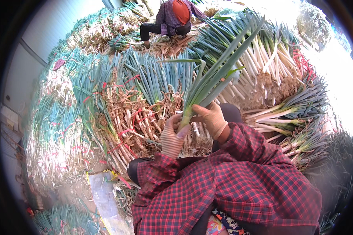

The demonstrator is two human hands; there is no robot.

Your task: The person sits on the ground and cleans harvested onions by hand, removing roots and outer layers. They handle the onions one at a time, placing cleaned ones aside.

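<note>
A long green onion (pixel 200 86) stands tilted in front of me, its green leaves fanning up and to the right. My left hand (pixel 173 135), in a striped glove, is wrapped around its pale lower stalk. Higher up, where the leaves part from the stalk, my gloved right hand (pixel 212 119) has its thumb and fingers on the plant. One leaf is bent over to the left. The onion's root end is hidden behind my left hand. Just beyond my hands lie bundled green onions (pixel 141 117) with dry brown outer leaves and red ties.
A large heap of peeled green onions (pixel 261 55) with white stalks lies at the upper right. More onions (pixel 276 117) spread to my right. Tied bundles (pixel 56 132) cover the left. Another person (pixel 176 17) sits ahead among husks. A plastic sheet (pixel 106 195) lies at lower left.
</note>
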